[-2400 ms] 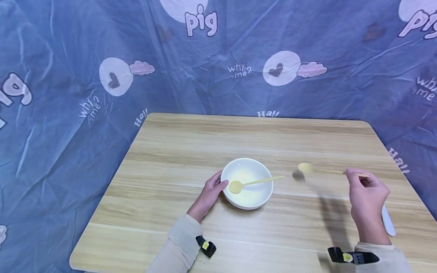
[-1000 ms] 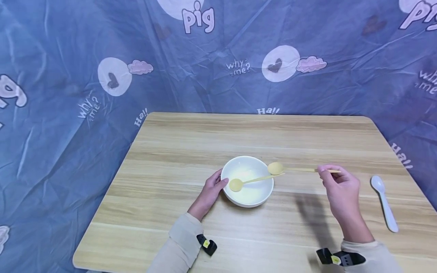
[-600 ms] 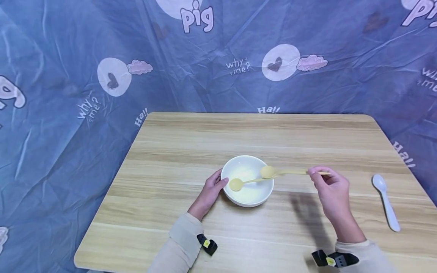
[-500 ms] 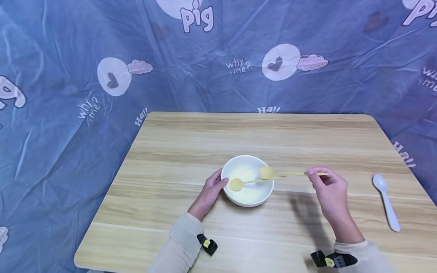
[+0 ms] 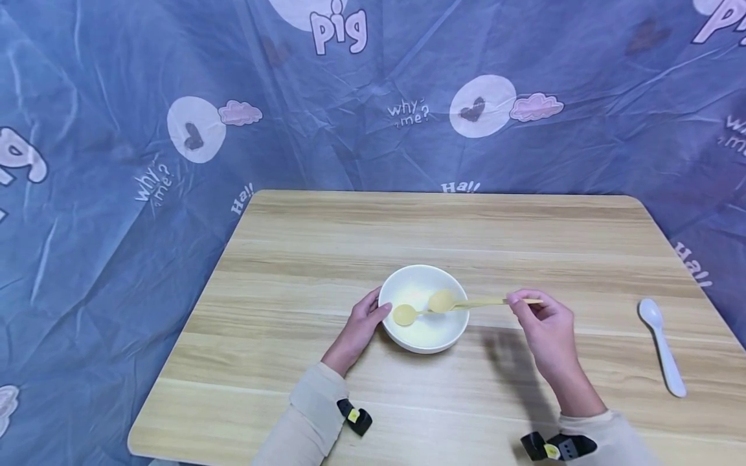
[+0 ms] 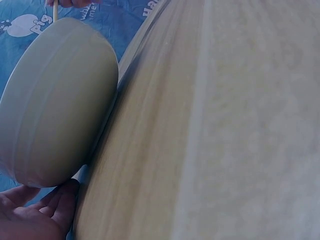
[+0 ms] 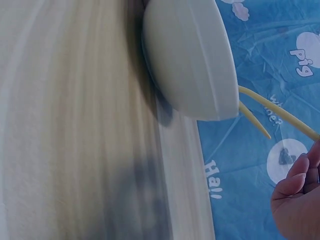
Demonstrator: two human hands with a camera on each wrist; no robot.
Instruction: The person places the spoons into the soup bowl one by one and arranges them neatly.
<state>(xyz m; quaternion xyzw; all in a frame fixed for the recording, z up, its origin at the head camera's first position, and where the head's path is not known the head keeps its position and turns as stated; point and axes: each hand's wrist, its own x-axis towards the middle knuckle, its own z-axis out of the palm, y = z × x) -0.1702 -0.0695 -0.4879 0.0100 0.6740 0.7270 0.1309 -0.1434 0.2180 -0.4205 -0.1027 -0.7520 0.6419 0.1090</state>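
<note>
A white bowl (image 5: 424,342) stands on the wooden table, and my left hand (image 5: 362,325) grips its left side, thumb at the rim. One yellow spoon (image 5: 405,315) lies in the bowl, its handle leaning over the right rim. My right hand (image 5: 546,327) pinches the handle end of a second yellow spoon (image 5: 441,301), whose head is over the inside of the bowl and overlaps the first spoon's handle. In the right wrist view both yellow handles stick out past the bowl (image 7: 192,60), the upper one (image 7: 280,111) leading to my fingers. The left wrist view shows the bowl's outer wall (image 6: 65,105).
A pale white-blue spoon (image 5: 662,346) lies on the table to the right of my right hand. The wooden table (image 5: 280,259) reaches back to a blue printed cloth (image 5: 326,142) hanging behind it and at its sides.
My right hand has moved left, carrying the second yellow spoon from right of the bowl to over its inside. The left hand stays at the bowl. The pale spoon has come into full view.
</note>
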